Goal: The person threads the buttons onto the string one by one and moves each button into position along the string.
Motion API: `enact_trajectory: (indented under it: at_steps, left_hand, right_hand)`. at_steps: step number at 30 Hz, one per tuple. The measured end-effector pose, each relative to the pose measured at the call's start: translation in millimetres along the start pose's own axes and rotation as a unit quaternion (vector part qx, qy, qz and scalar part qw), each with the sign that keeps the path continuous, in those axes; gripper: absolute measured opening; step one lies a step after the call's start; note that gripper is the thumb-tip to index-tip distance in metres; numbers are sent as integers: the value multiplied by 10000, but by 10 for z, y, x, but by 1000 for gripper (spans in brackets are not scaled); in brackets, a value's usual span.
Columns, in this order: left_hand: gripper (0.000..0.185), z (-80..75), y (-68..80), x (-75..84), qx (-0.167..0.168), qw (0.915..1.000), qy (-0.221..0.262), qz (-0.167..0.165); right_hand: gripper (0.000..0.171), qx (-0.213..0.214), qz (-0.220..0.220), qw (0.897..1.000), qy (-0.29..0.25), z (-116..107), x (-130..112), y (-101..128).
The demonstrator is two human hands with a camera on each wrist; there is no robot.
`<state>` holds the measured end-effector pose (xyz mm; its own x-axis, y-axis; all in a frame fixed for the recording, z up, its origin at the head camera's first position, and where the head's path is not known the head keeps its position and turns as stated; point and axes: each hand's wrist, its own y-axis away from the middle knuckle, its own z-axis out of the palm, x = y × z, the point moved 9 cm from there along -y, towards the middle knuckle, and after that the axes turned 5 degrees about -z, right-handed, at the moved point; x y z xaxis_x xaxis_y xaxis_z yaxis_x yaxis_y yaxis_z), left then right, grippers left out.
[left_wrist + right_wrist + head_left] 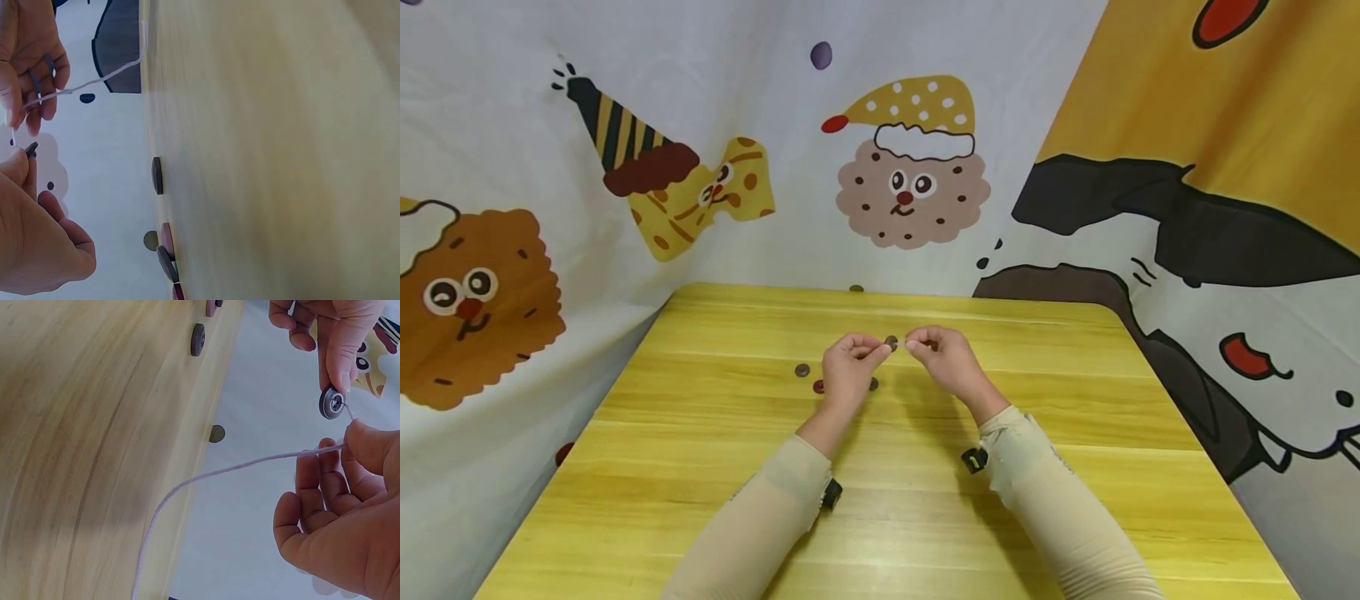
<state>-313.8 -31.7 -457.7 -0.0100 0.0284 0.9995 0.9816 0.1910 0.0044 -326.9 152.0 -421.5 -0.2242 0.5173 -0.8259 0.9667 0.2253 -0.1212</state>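
Over the table, my left hand (848, 367) pinches a dark round button (332, 402) by its edge, between thumb and forefinger. The button's holes and pale centre ring face the right wrist camera. My right hand (947, 358) pinches a thin lilac string (240, 465) close to one end, and a short stretch of it runs from the fingertips to the button's holes. From the right hand the rest of the string hangs in a curve down to the tabletop. The two hands are a small gap apart.
On the wooden table (895, 517) lie several loose buttons below and left of the hands: a dark button (802, 370), a red button (819, 387) and another dark button (874, 384) among them. A cartoon-printed curtain (790, 258) hangs behind the table's far edge.
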Motion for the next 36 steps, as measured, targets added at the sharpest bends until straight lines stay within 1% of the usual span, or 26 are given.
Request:
enact_trajectory:
  at_steps: [9,18,21,25,28,33,36]
  left_hand:
    - [14,3,21,9,23,10000,-11,-17]
    - [13,26,27,9,-11,10000,-22,-41]
    - [13,34,27,13,-31,10000,-23,-1]
    - [13,52,37,27,-70,10000,-51,45]
    - [13,70,48,34,-97,9999,-102,72]
    - [13,97,58,32,-119,9995,-228,159]
    - [12,105,58,32,-211,9993,-253,172]
  right_hand:
    - [26,-10,45,10000,67,14,-1,13]
    - [23,-6,47,10000,82,48,9,11]
    - [22,16,-2,9999,161,49,-4,18]
    - [25,28,-94,9995,301,54,-7,12]
    - [26,34,-121,9995,304,67,2,8]
    - [21,89,-138,9997,199,77,18,7]
    - [17,111,-154,9997,156,76,21,7]
